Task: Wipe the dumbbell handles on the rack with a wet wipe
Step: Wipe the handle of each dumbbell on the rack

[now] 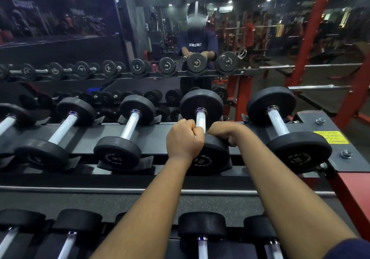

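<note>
Left hand [184, 137] gripping dumbbell handle [200, 118], right hand [227, 132] alongside (grip hidden)

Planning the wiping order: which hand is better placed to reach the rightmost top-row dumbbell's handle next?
Probably right: the right hand lies nearer the rightmost handle; the left hand, gripping the current handle, must cross.

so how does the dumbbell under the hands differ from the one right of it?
Gripped dumbbell: left hand and right hand curl round its handle, only the far part bare. End dumbbell: untouched, handle fully bare. The end dumbbell sits beside the yellow label; the gripped dumbbell does not. Shared: black round heads, knurled silver handles, same tier.
</note>
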{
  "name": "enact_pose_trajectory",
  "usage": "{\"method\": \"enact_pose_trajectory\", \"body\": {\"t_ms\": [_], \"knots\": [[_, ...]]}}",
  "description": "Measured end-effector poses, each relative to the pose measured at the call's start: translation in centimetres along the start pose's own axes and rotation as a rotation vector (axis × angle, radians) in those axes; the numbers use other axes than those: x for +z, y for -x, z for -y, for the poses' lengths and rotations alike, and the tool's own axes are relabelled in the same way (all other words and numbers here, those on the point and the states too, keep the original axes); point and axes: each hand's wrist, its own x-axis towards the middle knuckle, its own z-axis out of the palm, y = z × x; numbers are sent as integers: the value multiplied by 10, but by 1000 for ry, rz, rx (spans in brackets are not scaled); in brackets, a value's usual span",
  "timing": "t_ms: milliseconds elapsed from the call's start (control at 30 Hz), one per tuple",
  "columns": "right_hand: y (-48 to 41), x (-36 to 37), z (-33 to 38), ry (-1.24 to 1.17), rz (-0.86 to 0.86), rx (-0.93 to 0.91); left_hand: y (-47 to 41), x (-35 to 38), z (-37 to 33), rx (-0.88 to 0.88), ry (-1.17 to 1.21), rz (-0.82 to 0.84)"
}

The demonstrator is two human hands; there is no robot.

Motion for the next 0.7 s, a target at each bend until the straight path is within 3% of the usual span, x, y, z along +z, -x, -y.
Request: {"method": "enact_pose_trajectory", "body": {"t_ms": [167,467,700], "knots": [[-5,-4,-2,56,-52,-26,1,-1,0,-3,5,17],[-21,-7,-20,59,54,16,0,-1,-3,-4,7,24],[1,-17,9,79,-13,-286,-1,2,2,33,8,-71]]}}
